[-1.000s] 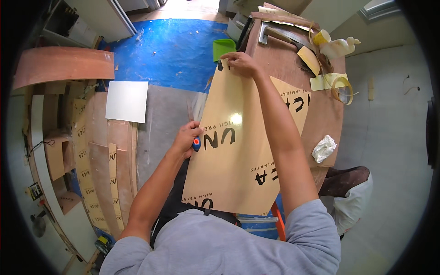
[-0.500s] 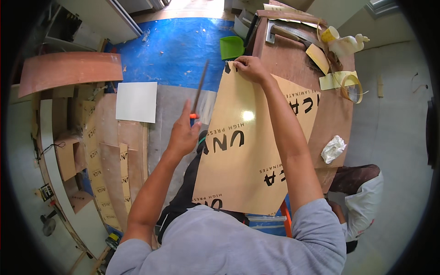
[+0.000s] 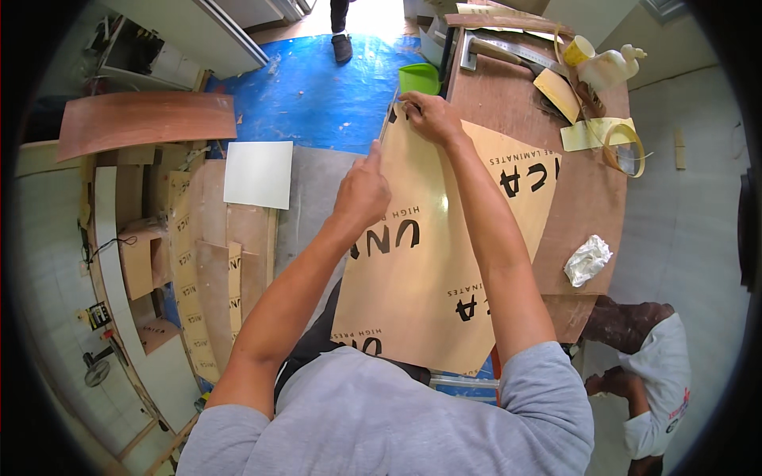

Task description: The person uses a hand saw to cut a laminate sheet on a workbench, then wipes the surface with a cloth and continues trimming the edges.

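Note:
A large tan laminate sheet [image 3: 421,305] with dark printing lies before me, partly over a brown wooden worktop [image 3: 583,210]. My left hand [image 3: 363,192] is closed round the handle of a file [image 3: 388,119], and the handle is hidden in my fist. Its long, thin blade points away from me along the sheet's far left edge; whether it touches the edge I cannot tell. At the far corner, my right hand [image 3: 433,120] grips the sheet, fingers bent over its edge.
A framing square [image 3: 470,51], white bottle [image 3: 611,70], tape roll [image 3: 625,151] and crumpled white paper [image 3: 588,260] lie on the worktop. Beyond are a green dustpan [image 3: 419,78] and a person's leg [image 3: 341,36]. Another person [image 3: 663,373] bends at right. Boards and a white panel [image 3: 258,174] lie left.
My left hand has brought the file rightward, from apart from the sheet to along its edge. My right hand keeps its grip. A leg has appeared at the far end; the person at right has shifted.

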`<state>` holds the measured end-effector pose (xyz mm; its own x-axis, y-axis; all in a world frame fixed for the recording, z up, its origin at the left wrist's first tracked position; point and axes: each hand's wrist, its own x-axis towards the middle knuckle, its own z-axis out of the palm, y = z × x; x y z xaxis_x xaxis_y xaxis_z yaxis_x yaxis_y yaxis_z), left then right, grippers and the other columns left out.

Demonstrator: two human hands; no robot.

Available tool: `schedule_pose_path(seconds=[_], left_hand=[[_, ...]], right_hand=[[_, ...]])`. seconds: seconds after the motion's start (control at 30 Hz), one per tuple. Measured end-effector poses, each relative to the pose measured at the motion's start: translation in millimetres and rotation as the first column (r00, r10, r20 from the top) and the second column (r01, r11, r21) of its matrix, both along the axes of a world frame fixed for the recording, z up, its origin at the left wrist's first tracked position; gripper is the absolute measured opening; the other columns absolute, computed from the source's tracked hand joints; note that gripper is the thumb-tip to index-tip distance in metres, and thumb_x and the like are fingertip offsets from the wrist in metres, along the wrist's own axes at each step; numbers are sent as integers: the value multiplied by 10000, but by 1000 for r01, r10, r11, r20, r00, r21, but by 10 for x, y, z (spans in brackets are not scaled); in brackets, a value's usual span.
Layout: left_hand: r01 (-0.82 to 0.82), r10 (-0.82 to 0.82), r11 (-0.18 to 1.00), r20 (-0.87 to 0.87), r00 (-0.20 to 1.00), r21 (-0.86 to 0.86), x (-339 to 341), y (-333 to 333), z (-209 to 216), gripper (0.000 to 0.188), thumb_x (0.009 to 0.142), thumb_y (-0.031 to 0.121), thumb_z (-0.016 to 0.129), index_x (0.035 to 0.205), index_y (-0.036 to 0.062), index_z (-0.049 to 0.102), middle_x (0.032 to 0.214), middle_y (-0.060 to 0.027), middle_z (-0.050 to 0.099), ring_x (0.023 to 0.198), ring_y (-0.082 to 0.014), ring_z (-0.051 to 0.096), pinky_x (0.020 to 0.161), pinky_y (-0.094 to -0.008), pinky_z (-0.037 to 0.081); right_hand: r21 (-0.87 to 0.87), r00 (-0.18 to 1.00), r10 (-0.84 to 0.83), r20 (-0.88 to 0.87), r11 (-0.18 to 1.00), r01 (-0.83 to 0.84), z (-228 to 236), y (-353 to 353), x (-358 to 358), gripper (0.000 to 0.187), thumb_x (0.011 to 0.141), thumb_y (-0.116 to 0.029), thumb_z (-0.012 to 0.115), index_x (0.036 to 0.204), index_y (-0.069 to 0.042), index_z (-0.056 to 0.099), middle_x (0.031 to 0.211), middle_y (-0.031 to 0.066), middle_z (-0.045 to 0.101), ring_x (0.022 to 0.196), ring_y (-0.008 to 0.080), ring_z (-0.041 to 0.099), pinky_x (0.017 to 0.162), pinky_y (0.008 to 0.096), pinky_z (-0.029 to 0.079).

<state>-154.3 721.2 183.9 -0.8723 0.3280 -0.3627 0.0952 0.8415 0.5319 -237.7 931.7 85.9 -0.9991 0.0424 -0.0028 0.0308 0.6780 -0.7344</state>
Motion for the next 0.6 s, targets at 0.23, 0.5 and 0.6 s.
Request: schedule_pose_path(seconds=[0.23,0.5,0.6], left_hand=[[38,-38,998,-3,999,-46,-36,37,57,633,946,68,466,1561,-27,345,1252,-338,600,1151,-474,608,1011,-518,488],[141,-138,979,31,990,-147,-140,116,228,642,941,68,470,1547,-88,325,1266,-355,590,1172,-466,609,1016,-506,493],[168,-164,972,36,986,-166,-169,123,282,639,935,53,470,1537,-108,325,1245,-358,606,1151,-471,620,1006,-506,499]], right_hand=[[-4,999,10,-46,1000,-10,-49,10,-10,242,960,-267,631,1137,-162,757,1043,147,756,991,372,709,872,461,555],[18,999,7,-46,1000,-6,-85,19,-6,232,970,-303,608,1117,-207,758,1036,158,750,986,401,698,861,498,548],[10,998,5,-69,1000,-4,-103,11,-8,226,965,-310,615,1102,-205,761,1018,155,752,967,399,703,849,499,551]])
